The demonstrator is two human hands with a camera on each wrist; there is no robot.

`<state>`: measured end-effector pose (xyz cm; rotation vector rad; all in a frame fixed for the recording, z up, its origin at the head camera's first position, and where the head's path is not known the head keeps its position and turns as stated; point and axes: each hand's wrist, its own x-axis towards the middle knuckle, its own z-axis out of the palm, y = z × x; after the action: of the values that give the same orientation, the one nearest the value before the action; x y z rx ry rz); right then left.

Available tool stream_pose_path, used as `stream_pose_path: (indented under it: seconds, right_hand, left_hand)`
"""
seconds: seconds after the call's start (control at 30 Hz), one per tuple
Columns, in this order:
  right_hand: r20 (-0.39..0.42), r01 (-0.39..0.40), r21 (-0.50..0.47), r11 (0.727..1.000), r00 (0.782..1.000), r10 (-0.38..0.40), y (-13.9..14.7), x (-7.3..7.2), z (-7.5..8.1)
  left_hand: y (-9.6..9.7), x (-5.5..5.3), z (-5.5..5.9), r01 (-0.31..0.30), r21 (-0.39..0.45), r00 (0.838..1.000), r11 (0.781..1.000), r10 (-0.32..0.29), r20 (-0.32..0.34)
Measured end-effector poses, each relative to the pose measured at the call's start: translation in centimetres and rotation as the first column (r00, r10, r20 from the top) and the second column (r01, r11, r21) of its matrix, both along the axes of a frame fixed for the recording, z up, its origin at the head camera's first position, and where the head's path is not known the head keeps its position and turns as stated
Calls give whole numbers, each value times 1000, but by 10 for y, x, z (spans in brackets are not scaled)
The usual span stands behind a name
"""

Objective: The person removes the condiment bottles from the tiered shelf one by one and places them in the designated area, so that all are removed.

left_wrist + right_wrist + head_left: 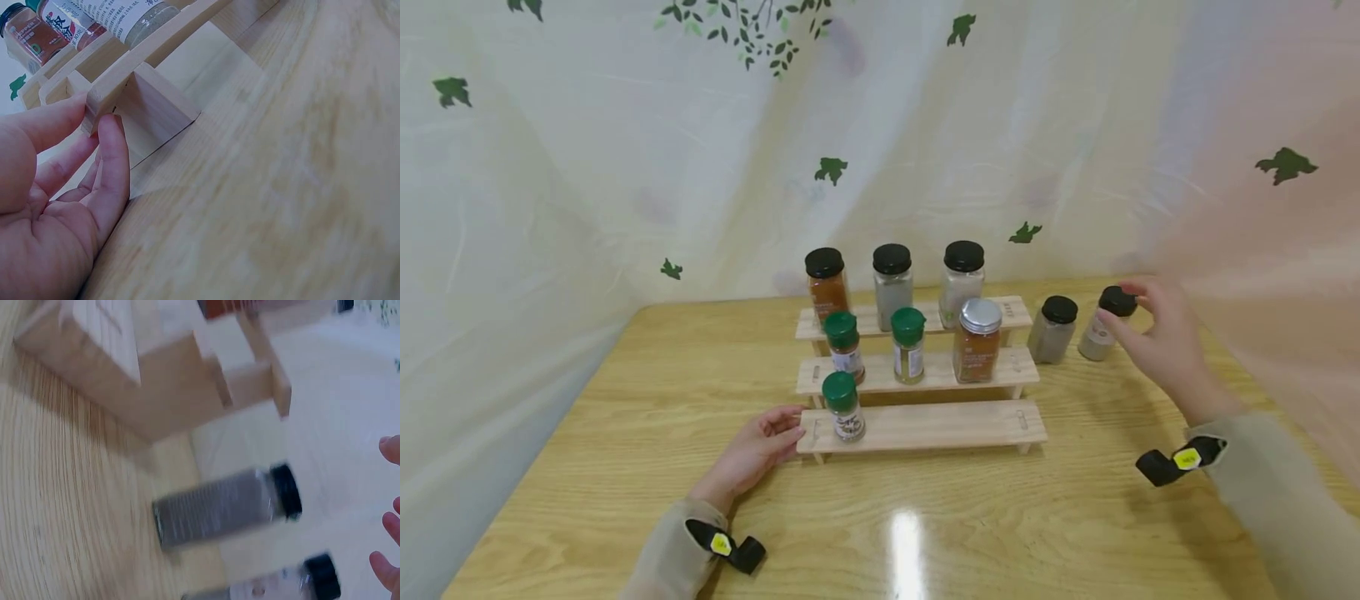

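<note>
A three-step wooden spice rack (925, 425) stands on the table. My left hand (760, 450) pinches the left end of its lowest step; the left wrist view shows the thumb and fingers (112, 156) at the board's end. On that step stands one green-lidded spice jar (844, 408). To the right of the rack are two black-lidded spice jars, a grey one (1052, 333) and a labelled one (1097, 337). My right hand (1165, 350) is at the labelled jar's lid, thumb and fingers spread to either side. In the right wrist view, its fingertips (384, 569) look apart from the lid.
Three black-lidded jars, including a grey one (892, 287), line the top step. The middle step bears two green-lidded jars, one at its centre (908, 346), and a silver-lidded jar (977, 342). A leaf-patterned curtain (700, 183) hangs behind the wooden table (685, 375).
</note>
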<state>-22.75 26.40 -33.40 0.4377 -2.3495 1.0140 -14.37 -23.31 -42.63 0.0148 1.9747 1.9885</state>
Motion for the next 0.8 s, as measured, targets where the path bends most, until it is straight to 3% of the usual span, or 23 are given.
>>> stream_pose_path:
  seconds: [0.1, 0.27, 0.33, 0.6, 0.8]
  right_hand:
    - [-134, -62, 9, 998, 989, 63, -19, 11, 6]
    - [-223, -190, 9, 982, 957, 188, -53, 33, 17]
    - [-265, -247, 5, 969, 934, 240, -66, 40, 20]
    - [-307, -482, 18, 876, 831, 463, -112, 59, 24]
    - [-333, -548, 79, 833, 773, 540, -142, 62, 25]
  left_hand:
    - [1, 0, 1, 6, -2, 1000, 1000, -6, 1]
    - [0, 0, 2, 3, 0, 1000, 1000, -3, 12]
    - [0, 0, 3, 2, 2, 1000, 1000, -2, 11]
    - [-1, 1, 3, -10, -2, 1000, 1000, 10, 11]
    - [2, 0, 3, -20, -16, 1000, 1000, 20, 9]
